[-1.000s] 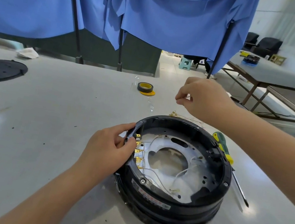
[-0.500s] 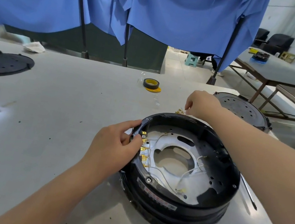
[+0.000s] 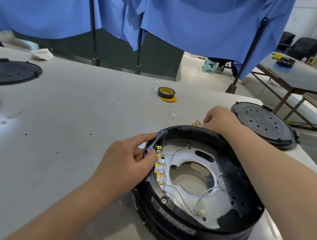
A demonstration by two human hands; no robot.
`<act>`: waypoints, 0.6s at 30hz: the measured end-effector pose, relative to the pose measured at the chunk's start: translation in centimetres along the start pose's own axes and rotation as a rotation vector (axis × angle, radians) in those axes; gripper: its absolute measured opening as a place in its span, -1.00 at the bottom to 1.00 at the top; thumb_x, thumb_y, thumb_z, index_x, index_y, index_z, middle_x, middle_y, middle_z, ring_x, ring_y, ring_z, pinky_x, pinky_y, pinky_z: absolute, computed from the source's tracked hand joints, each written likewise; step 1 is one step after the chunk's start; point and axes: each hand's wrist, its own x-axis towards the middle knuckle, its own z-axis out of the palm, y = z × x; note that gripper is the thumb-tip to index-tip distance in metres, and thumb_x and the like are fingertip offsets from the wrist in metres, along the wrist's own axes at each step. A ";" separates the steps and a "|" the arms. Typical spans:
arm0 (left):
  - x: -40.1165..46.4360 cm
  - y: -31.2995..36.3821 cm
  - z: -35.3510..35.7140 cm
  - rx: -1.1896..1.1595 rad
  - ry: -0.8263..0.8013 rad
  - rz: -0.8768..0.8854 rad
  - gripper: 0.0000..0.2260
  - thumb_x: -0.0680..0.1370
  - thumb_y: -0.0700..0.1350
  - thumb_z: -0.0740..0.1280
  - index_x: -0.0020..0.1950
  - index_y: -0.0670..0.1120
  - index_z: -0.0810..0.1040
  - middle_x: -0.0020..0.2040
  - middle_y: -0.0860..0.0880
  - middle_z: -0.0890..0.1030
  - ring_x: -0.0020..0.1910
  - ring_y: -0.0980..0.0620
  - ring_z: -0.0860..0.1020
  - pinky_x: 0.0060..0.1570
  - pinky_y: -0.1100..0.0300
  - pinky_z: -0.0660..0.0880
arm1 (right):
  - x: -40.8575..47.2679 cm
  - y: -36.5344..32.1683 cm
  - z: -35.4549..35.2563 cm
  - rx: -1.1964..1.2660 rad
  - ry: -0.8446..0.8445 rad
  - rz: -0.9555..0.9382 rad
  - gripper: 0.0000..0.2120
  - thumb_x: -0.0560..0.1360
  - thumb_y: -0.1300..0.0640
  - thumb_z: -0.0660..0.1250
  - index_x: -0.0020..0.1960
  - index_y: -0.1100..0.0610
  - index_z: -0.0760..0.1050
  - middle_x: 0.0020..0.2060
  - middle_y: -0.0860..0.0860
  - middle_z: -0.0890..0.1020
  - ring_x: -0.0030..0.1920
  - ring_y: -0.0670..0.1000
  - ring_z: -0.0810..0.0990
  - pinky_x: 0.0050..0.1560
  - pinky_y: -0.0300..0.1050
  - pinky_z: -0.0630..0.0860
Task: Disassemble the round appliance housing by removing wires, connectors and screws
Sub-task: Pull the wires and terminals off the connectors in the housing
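Gripping housing (image 3: 198, 229) rim, left hand (image 3: 127, 163); right hand (image 3: 219, 119) behind it, fingers pinching brass connectors (image 3: 197, 123).

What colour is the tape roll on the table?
Black outside, yellow inside; the tape roll shows in the head view.

A grey table (image 3: 65, 146) carries the housing (image 3: 197, 231) near right. Black lids (image 3: 6, 72) lie far left, another lid (image 3: 264, 123) far right, tape (image 3: 165, 92) far centre.
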 end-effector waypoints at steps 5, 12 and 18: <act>0.0 0.0 -0.1 0.000 -0.007 -0.010 -0.70 0.43 0.00 0.25 0.13 0.19 0.58 -0.57 0.06 0.25 -0.55 0.13 0.23 -0.47 0.40 0.29 | -0.8 -0.5 -0.6 0.049 0.128 -0.021 -0.88 0.48 0.20 0.29 -0.12 0.14 0.62 -0.11 0.07 0.67 -0.09 0.11 0.61 -0.10 -0.06 0.55; 0.1 -0.1 -0.1 0.005 -0.022 -0.008 -0.72 0.50 -0.12 0.30 0.09 0.24 0.57 -0.58 0.05 0.27 -0.55 0.13 0.23 -0.49 0.38 0.29 | -3.8 -3.8 -2.5 0.107 0.195 -0.180 -0.85 0.51 0.18 0.27 -0.06 0.14 0.63 -0.09 0.04 0.66 -0.07 0.05 0.59 -0.04 -0.11 0.53; 0.2 -0.3 -0.1 0.014 -0.024 -0.019 -0.73 0.50 -0.10 0.31 0.09 0.26 0.57 -0.57 0.03 0.30 -0.54 0.12 0.25 -0.50 0.35 0.27 | -8.7 -6.5 -3.9 0.215 0.055 -0.318 -0.92 0.49 0.10 0.37 -0.12 0.07 0.63 -0.14 -0.03 0.66 -0.10 -0.07 0.58 -0.08 -0.23 0.50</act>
